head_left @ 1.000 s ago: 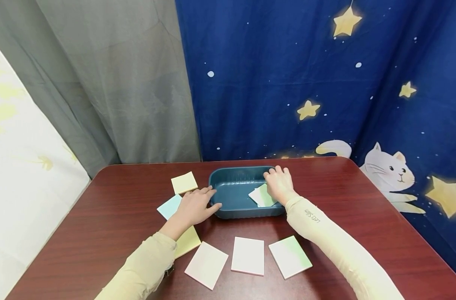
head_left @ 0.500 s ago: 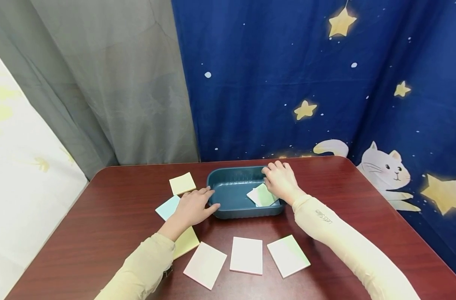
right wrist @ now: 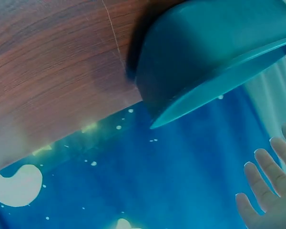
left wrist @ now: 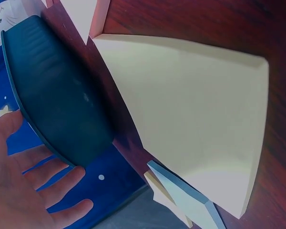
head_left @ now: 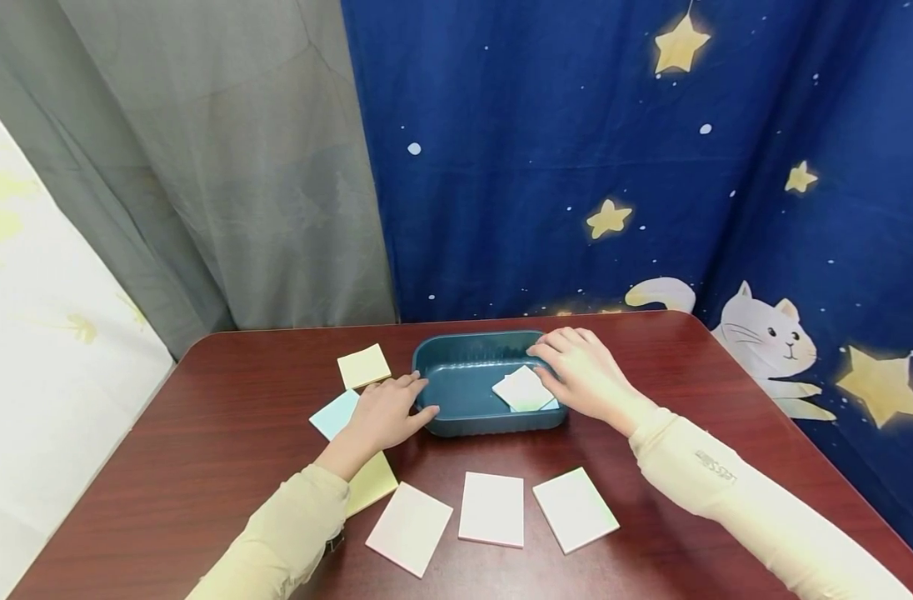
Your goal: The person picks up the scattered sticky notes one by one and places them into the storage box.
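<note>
A dark teal plastic basin (head_left: 464,425) stands near the far side of the table. Inside its right end lies a white sticky note pad (head_left: 522,388), overlapping a light blue pad (head_left: 550,405). My right hand (head_left: 582,373) hovers over the basin's right end, fingers loosely extended and holding nothing; the right wrist view has them apart from the rim. At the left end, my left hand (head_left: 385,414) touches the rim with spread, relaxed fingers. Beneath and beside that hand are a blue pad (head_left: 335,414) and a yellow-green pad (head_left: 371,485).
Along the near side lie a pale pink pad (head_left: 410,529), a white pad with a pink edge (head_left: 491,509) and a white pad with a green edge (head_left: 576,509). A yellow pad (head_left: 364,367) sits left of the basin. Curtains (head_left: 501,167) hang behind the table (head_left: 224,417).
My right hand has drawn back to the right and its fingers have straightened; the forearm has swung outward. The left hand keeps its place on the basin. The pads have not visibly shifted.
</note>
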Tool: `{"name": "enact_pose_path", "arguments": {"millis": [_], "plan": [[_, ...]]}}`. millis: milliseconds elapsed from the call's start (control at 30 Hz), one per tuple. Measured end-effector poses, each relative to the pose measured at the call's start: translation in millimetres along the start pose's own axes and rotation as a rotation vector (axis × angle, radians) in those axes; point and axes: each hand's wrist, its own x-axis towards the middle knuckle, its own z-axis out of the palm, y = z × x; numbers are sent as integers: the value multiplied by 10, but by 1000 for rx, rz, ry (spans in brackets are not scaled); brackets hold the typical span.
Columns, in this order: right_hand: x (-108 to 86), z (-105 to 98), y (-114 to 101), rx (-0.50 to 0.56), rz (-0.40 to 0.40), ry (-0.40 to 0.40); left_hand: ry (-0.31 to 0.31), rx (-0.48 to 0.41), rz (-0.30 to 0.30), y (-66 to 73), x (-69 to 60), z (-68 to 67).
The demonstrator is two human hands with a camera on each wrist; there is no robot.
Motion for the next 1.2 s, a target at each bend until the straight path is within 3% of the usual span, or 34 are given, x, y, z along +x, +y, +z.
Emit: {"name": "enact_pose_path", "arguments": {"millis": [267,500,800,1033,1200], "plan": [[-223,-201,-111,141,-148,13,-12,-10,-8,9,-2,-13],[-534,-180,-255,260,-298,-2,-10,-10,-13,6,-4,-10],[-885,-41,-375,340,-250,-192,2,-4,-7,6,2,5],[-1078,74,-403,330,-157,-384,-1,-4,-10,5,1,4],[-1165,112,-397,363,-95,-476,3,0,-6,13,-4,-6]]}}
